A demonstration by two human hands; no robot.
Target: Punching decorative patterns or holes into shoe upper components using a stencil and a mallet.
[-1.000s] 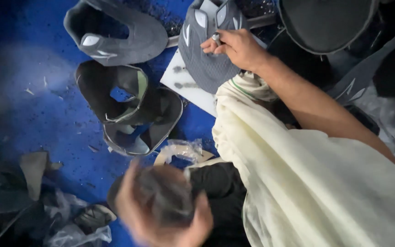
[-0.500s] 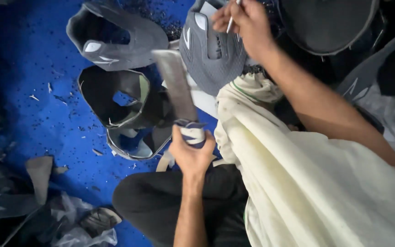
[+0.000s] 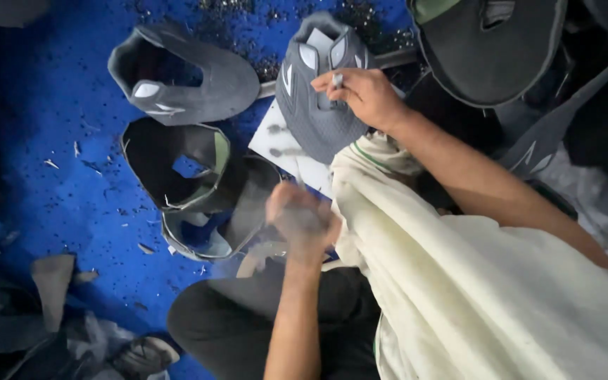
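My right hand rests on a grey shoe upper that lies on a white sheet. Its fingers pinch a small silver pen-like tool whose tip touches the upper. My left hand is blurred by motion and hangs low in front of my knee, beside a stack of dark shoe uppers. A grey smear next to its fingers may be a flat grey piece; the blur hides whether the hand grips it. A cream cloth drapes over my lap.
Another grey upper lies on the blue floor at the upper left. Dark uppers pile at the top right. Scraps and offcuts litter the lower left. My dark-trousered knee is at the bottom.
My left hand had lifted a flat grey piece upright and has now dropped lower in a blur. My right hand has come down from the upper's top edge onto its middle.
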